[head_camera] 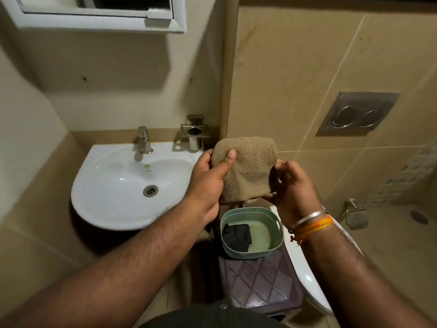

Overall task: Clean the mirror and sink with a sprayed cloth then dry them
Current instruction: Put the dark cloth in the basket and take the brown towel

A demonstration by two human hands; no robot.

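Both hands grip a folded tan cloth (246,166) held up in front of the wall: the left hand (210,181) pinches its left edge with the thumb on the front, the right hand (293,185) grasps its right edge. Left is the white sink (99,185); below, a green tub (279,235) holds a black cloth (236,236).

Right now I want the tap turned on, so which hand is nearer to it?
Left. The left hand grips the brown cloth just right of the sink, below and right of the tap. The right hand holds the cloth's far side, farther away.
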